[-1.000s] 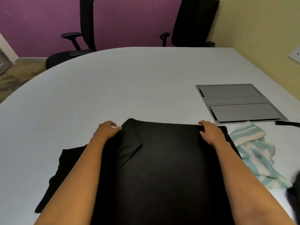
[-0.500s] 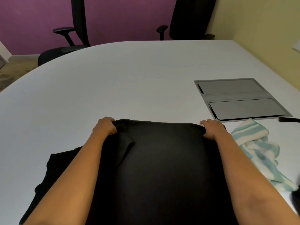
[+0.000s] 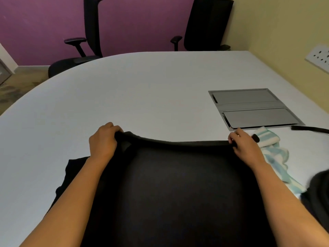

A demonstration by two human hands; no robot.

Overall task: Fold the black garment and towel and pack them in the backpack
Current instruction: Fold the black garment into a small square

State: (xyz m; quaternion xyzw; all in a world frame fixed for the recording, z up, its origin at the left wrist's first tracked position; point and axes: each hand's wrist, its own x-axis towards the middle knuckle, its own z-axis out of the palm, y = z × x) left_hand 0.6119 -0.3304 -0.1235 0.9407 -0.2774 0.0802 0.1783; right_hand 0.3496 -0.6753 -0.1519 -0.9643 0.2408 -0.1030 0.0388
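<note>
- Where it lies on the near part of the table [image 3: 142, 90], the black garment [image 3: 178, 184] is a matte, soft cloth, its far edge lifted into a rounded, sagging roll between the two hands.
- Fingers of the left hand [image 3: 104, 141] are curled shut over the far left corner of that edge; the right hand [image 3: 246, 148] pinches the far right corner, fingers closed on the cloth.
- A loose flap of the garment spreads flat on the table to the left of the left forearm.
- Just right of the right hand lies the towel [image 3: 274, 154], rumpled terry with pale teal and white stripes, touching the garment's right side.
- Smooth and pale grey, the table has a curved far-left edge; a grey metal hatch [image 3: 254, 107] with two rectangular flaps is set into it, far right of the towel.
- A black strap [image 3: 309, 129] lies near the hatch's near right corner.
- Two black office chairs [image 3: 208, 24] stand beyond the far edge, against a purple wall.
- At the near right edge a dark rounded shape [image 3: 320, 193] is cut off; whether it is the backpack cannot be told.
</note>
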